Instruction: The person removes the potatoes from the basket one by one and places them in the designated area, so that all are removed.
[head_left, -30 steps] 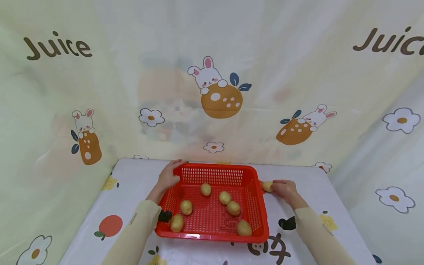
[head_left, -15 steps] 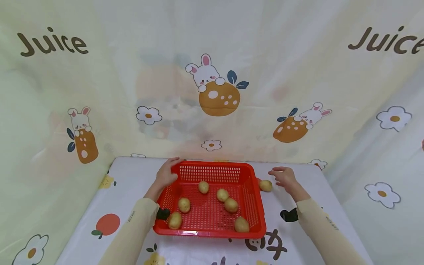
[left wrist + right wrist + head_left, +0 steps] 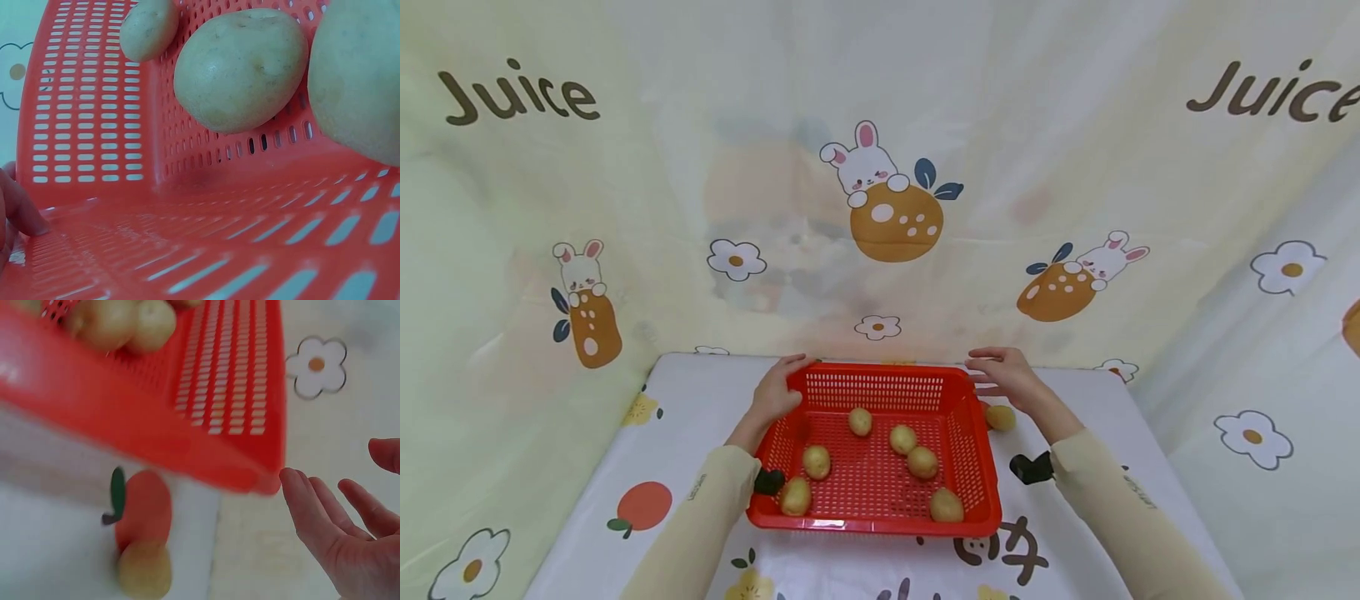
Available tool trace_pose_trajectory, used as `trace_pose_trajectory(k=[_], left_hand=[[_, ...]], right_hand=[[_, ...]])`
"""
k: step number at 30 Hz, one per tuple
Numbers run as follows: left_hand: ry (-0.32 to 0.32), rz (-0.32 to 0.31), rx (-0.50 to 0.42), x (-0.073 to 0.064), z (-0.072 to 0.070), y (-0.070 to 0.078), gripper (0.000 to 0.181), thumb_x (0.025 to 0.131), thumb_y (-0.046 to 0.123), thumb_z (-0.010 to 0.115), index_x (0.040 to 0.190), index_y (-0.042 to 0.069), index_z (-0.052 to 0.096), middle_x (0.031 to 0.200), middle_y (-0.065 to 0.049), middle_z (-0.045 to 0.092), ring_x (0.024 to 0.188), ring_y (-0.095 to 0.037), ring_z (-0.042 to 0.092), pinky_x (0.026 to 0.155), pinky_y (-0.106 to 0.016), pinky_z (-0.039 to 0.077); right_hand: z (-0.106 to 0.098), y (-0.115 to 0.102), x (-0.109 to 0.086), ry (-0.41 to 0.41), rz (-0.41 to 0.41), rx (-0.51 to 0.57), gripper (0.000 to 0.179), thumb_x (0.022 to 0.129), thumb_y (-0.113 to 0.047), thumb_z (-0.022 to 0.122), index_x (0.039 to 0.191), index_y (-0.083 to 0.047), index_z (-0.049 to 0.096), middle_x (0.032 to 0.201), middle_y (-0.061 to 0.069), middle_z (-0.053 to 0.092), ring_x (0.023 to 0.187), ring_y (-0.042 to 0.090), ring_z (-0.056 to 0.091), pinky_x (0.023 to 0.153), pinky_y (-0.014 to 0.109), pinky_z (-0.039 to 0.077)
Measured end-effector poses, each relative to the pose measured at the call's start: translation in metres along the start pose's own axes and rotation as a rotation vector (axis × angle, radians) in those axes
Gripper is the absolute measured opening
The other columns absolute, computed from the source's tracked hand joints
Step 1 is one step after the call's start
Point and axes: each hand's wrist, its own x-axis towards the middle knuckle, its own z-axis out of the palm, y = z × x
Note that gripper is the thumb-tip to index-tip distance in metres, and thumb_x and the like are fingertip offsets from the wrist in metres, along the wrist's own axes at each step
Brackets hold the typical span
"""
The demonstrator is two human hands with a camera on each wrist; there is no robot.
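Note:
A red plastic basket (image 3: 850, 528) with slotted walls stands on the table and holds several potatoes (image 3: 922, 462). At its back left corner my left hand (image 3: 777, 395) grips the rim, thumb (image 3: 25, 209) on the wall in the left wrist view. My right hand (image 3: 1011, 377) is beside the back right corner, fingers spread and holding nothing. In the right wrist view its fingertips (image 3: 290, 478) come right up to that corner. One more potato (image 3: 1001, 417) lies on the tablecloth outside the basket's right wall, below my right hand.
A white printed tablecloth (image 3: 700, 417) covers the table, with a red apple print (image 3: 644, 506) at left. Behind the basket rises a cream curtain (image 3: 805, 325) with rabbit and flower prints. Dark wrist cameras sit at both cuffs.
My right hand has let go of the potato right of the basket and moved back and left to the basket's back right corner. My left hand stays on the rim.

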Motion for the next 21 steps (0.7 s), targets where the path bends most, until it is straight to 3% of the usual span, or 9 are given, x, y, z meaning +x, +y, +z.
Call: trace_pose_trajectory(k=[9,15,21], left_hand=[[0.015,0.02,-0.019,0.004,0.001,0.002,0.068,0.075,-0.008,0.053,0.141,0.006,0.054,0.15,-0.014,0.043,0.136,-0.038,0.038,0.102,-0.057,0.039],[0.008,0.017,-0.008,0.001,0.0,0.002,0.068,0.074,-0.008,0.054,0.141,0.005,0.054,0.15,-0.015,0.042,0.136,-0.04,0.038,0.102,-0.059,0.039],[0.007,0.015,-0.004,-0.001,0.0,0.003,0.067,0.075,-0.008,0.053,0.141,0.007,0.055,0.15,-0.015,0.043,0.137,-0.039,0.038,0.093,-0.056,0.046]], right_hand=[[0.032,-0.015,0.002,-0.088,-0.024,0.006,0.045,0.101,-0.017,0.053,0.138,0.008,0.048,0.135,0.03,0.053,0.119,0.045,0.056,0.092,0.05,0.05],[0.061,-0.004,0.005,-0.112,-0.016,0.036,0.041,0.098,-0.013,0.057,0.132,0.011,0.054,0.131,0.03,0.055,0.108,0.042,0.063,0.083,0.048,0.055],[0.085,0.01,0.009,-0.11,0.0,0.001,0.039,0.097,-0.012,0.058,0.128,0.011,0.057,0.128,0.029,0.057,0.112,0.046,0.06,0.084,0.053,0.054]])
